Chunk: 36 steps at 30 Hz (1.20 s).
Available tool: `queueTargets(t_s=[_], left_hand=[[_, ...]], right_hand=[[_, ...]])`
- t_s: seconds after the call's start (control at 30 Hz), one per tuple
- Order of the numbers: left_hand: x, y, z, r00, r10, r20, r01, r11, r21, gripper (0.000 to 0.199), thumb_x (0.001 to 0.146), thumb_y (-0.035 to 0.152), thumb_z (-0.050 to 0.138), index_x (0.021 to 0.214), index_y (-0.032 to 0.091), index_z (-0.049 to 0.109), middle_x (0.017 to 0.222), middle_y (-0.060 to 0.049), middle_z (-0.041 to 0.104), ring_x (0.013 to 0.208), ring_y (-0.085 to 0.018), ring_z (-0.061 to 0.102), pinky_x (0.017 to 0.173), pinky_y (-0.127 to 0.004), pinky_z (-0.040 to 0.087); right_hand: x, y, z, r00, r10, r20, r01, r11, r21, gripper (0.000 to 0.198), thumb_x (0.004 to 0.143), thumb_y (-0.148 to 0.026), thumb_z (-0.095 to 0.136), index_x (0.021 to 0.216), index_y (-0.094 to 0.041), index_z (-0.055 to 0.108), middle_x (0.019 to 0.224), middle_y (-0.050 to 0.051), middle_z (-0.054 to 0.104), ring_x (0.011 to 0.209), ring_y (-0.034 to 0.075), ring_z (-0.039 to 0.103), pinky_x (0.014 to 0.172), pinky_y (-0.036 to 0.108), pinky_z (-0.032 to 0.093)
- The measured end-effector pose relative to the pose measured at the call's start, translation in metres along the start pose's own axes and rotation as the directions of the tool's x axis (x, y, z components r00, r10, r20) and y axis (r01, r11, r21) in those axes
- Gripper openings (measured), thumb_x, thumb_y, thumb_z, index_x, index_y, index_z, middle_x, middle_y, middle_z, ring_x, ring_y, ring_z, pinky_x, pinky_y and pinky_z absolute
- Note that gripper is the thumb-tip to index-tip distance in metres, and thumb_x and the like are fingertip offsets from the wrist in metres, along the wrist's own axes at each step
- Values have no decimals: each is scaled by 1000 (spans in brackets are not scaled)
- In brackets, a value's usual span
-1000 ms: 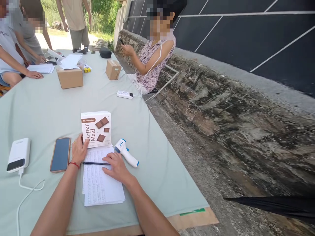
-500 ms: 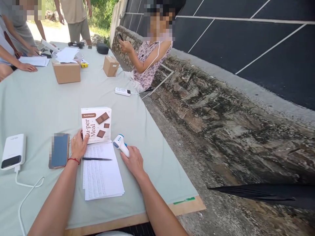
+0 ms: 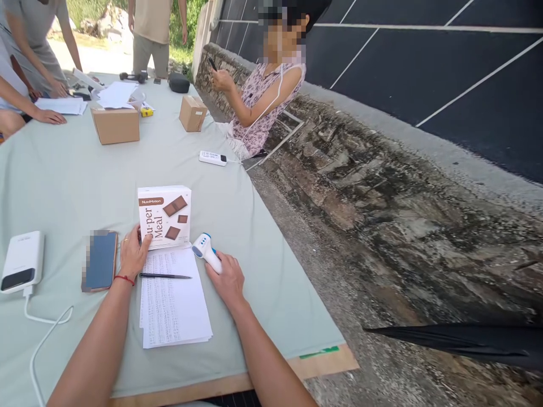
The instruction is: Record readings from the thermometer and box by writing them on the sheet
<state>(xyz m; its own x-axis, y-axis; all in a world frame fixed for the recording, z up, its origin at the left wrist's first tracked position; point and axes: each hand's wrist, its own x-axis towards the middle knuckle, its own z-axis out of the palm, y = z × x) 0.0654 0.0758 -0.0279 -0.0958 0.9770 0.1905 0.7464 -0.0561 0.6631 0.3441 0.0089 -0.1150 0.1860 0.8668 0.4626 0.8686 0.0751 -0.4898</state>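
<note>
My left hand [image 3: 134,252] grips the lower left edge of a white box [image 3: 173,232] printed with brown squares and the words "NutriMotion" and "Meal"; the box stands upright. Wrapped round the handle of a white and blue infrared thermometer [image 3: 205,249], my right hand [image 3: 228,278] rests on the tablecloth, the thermometer's head pointing up and left toward the box. Between my forearms lie printed paper sheets [image 3: 178,311], reaching up to the foot of the box. A black pen [image 3: 166,276] lies across them. Left of my left hand is a phone [image 3: 100,261].
A white power bank [image 3: 23,260] with a cable lies at the left. Farther up the cloth-covered table [image 3: 76,181] are cardboard boxes [image 3: 115,127], a smaller power bank [image 3: 212,157] and a black case [image 3: 179,83]. A seated person [image 3: 271,107] holds a phone; other people stand at the far end.
The view has shifted slightly. Both hands keep their hold on the box and the thermometer, which show almost no movement.
</note>
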Motion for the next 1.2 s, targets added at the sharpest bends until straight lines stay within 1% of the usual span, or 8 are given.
queueTargets(t_s=[0.17,0.4,0.63,0.8,0.9,1.07,1.2], left_hand=[[0,-1,-1,1000,8,-1,-8,1000,2,56,97,55,36,134,18,57,112,-13,72,102,-32,63,94,-49,46],[-1,-2,1,1000,4,-3,-4,1000,12,61,97,56,35,139,15,54,109,-14,71,101,-33,63,94,-50,46],[-2,-1,2,1000,1,2,-1,1000,11,59,96,55,37,137,17,56,111,-13,71,102,-33,63,94,-49,47],[-3,-1,2,1000,1,-4,-1,1000,6,60,97,57,36,138,19,54,111,-13,72,102,-33,63,92,-49,47],[-3,-2,3,1000,10,18,-10,1000,20,62,98,58,34,140,17,52,116,-14,71,107,-35,62,95,-51,46],[-3,-4,3,997,46,64,-51,996,67,63,100,55,27,145,15,46,128,-16,67,117,-36,58,102,-52,41],[-2,-4,3,997,47,57,-52,995,85,63,100,55,27,144,15,47,127,-16,67,113,-36,60,101,-52,41]], right_hand=[[0,-2,0,1000,-2,-5,2,1000,4,35,89,-36,58,119,-20,66,105,11,69,93,25,60,81,37,49],[-1,0,0,1000,-8,-16,8,1000,2,35,89,-38,57,117,-20,66,104,11,70,92,25,60,79,36,49],[-1,2,0,1000,4,10,-4,1000,6,36,89,-38,57,119,-21,65,104,11,69,93,26,60,79,37,49],[-2,2,0,1000,-11,-7,11,1000,3,35,89,-38,57,118,-22,66,103,10,69,93,26,60,79,37,50],[-2,3,0,1000,-24,-19,24,1000,5,35,90,-37,57,119,-21,65,103,11,69,94,26,60,81,38,51],[-1,2,0,1000,-26,-11,26,1000,5,34,88,-37,59,117,-20,66,104,11,70,93,25,61,81,37,51],[-1,3,1,999,-31,-8,31,999,15,34,88,-38,59,117,-20,66,103,10,70,92,25,61,80,37,51]])
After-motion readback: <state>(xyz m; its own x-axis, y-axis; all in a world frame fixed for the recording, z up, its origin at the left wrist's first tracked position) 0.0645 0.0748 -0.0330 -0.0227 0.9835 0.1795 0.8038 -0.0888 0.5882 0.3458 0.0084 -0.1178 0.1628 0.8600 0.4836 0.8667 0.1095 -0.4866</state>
